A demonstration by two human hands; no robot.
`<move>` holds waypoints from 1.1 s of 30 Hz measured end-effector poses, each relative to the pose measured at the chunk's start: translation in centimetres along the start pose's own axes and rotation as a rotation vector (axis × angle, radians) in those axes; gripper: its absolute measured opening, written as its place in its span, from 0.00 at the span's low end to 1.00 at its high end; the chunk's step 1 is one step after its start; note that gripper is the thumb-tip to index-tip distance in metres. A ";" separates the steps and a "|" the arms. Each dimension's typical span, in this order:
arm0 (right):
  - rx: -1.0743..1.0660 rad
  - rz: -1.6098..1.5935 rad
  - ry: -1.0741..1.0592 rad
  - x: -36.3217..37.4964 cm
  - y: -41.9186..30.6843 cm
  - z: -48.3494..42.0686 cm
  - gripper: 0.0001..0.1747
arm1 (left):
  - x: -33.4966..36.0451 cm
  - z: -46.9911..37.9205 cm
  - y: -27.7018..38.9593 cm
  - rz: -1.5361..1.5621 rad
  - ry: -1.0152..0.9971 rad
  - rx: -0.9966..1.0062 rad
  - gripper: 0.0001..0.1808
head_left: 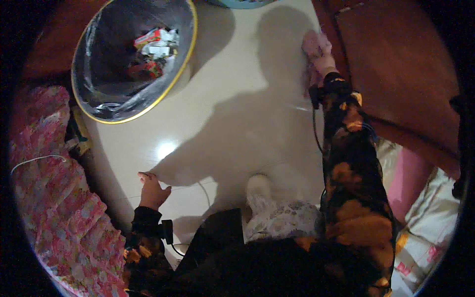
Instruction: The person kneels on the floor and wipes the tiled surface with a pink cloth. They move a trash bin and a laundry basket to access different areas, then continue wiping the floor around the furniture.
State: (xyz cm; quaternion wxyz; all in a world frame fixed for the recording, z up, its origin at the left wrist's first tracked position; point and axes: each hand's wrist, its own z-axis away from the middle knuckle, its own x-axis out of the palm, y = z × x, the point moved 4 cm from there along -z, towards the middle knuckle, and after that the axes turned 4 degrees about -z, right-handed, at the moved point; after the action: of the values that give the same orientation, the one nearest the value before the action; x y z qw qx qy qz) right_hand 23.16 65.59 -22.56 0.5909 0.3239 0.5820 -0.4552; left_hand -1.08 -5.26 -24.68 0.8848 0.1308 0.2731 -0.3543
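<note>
My right hand (323, 59) reaches forward to a pink object (315, 41), perhaps a cloth or slipper, beside the reddish-brown wooden furniture at the right; its fingers blend with the pink, so the grip is unclear. Low at the left, my left hand (154, 191) hangs above the pale tiled floor (252, 137), fingers apart and holding nothing. Ahead of it stands a trash bin (170, 100) with a yellow rim and a dark plastic liner. Crumpled red and white wrappers (156, 48) lie inside the bin.
Pink floral fabric (63, 200) with a white cord drapes along the left. Wooden furniture (397, 74) borders the right, with a pink item (408, 182) and white patterned cloth (430, 222) below it. A light-blue basin or basket (241, 3) shows at the top edge.
</note>
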 end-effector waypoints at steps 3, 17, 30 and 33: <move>-0.150 -0.011 0.107 2.5 -7.0 2.3 0.22 | -0.9 0.4 -0.1 0.101 -0.016 -0.007 0.57; -1.238 -0.323 -0.448 5.8 -22.2 28.0 0.08 | -1.6 0.2 0.7 0.167 -0.046 -0.056 0.50; -0.104 -0.175 -0.019 0.0 -10.5 8.0 0.22 | -8.5 0.2 -4.9 1.423 0.327 -0.162 0.46; -0.544 -0.261 -0.215 2.9 -18.7 13.8 0.15 | -20.7 4.2 1.2 1.569 0.516 0.020 0.55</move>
State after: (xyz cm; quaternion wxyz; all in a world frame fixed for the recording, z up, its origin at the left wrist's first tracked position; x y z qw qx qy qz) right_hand 11.16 45.52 -21.13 0.6505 0.0266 0.6532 -0.3867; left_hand -11.03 5.37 -9.30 0.7834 0.3687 0.2937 0.4051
